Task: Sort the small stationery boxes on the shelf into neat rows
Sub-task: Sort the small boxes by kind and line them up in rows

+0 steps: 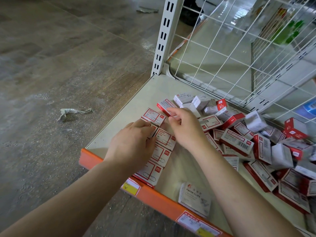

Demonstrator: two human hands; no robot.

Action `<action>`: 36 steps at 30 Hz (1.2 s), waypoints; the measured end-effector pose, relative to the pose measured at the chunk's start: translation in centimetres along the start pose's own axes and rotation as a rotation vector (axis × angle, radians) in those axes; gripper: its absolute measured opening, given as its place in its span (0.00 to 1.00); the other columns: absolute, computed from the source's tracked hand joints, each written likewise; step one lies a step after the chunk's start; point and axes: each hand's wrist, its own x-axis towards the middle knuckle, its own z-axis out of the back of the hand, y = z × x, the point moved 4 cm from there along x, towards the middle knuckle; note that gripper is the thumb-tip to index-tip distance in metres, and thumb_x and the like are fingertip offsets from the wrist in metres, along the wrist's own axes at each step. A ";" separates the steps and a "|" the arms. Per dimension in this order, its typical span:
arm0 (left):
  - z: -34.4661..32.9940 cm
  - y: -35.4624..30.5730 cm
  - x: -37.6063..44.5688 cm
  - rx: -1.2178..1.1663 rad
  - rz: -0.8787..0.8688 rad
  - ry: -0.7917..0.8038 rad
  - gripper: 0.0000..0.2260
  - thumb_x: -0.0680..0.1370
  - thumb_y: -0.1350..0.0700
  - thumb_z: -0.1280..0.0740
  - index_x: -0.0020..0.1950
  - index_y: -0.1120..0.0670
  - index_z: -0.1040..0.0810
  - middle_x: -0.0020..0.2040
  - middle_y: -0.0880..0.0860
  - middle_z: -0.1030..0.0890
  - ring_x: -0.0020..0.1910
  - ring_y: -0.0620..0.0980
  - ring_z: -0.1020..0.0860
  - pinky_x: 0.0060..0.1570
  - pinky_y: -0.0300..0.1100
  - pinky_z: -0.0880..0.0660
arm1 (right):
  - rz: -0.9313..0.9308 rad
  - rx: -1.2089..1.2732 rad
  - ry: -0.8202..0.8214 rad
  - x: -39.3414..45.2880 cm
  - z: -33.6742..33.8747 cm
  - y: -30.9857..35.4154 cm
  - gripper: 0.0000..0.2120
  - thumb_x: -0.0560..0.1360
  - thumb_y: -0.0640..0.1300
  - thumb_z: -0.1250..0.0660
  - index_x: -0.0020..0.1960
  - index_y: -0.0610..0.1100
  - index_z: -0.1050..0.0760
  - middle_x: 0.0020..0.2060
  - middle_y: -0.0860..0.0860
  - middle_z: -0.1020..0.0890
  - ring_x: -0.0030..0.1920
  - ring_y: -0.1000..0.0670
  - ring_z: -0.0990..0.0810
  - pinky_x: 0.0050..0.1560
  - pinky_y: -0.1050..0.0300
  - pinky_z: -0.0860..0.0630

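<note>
A row of red-and-white paper clip boxes [165, 138] runs from the shelf's orange front edge toward the back on the pale shelf [119, 120]. My left hand [132, 142] lies over the row's left side, its fingers curled onto a box [153, 130]. My right hand [185, 127] hovers just right of the row with fingers curled; its fingertips are beside a tilted red-and-white box [165, 106]. A jumbled heap of red, white and grey boxes [256, 139] fills the shelf's right side. One grey paper clips box [195, 199] lies alone near the front edge.
An orange price rail [159, 197] with labels borders the shelf front. A slotted white upright [164, 36] and a wire mesh back panel [239, 57] stand behind. Crumpled scraps [73, 112] lie on the floor to the left.
</note>
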 end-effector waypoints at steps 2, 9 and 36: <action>0.1 -0.1 -0.3 0.001 -0.027 0.011 0.14 0.78 0.53 0.39 0.63 0.51 0.23 0.66 0.46 0.27 0.63 0.50 0.28 0.57 0.41 0.30 | -0.032 0.018 -0.028 -0.2 1.1 -0.6 0.16 0.78 0.41 0.41 0.65 0.47 0.28 0.56 0.50 0.25 0.49 0.58 0.28 0.44 0.71 0.33; 0.1 -1.7 -1.5 0.087 -0.093 0.076 0.16 0.80 0.53 0.42 0.67 0.49 0.27 0.68 0.47 0.29 0.66 0.50 0.31 0.61 0.40 0.33 | -0.093 0.040 -0.072 -2.2 4.1 -2.3 0.14 0.77 0.40 0.39 0.62 0.46 0.26 0.50 0.52 0.22 0.44 0.58 0.27 0.40 0.76 0.34; -3.8 -10.9 -6.4 0.124 -0.305 0.363 0.14 0.81 0.47 0.45 0.62 0.48 0.26 0.56 0.46 0.27 0.53 0.43 0.29 0.54 0.38 0.27 | -0.136 -0.199 -0.044 -11.8 10.3 -7.8 0.18 0.76 0.37 0.37 0.65 0.45 0.27 0.54 0.52 0.25 0.55 0.53 0.27 0.54 0.65 0.35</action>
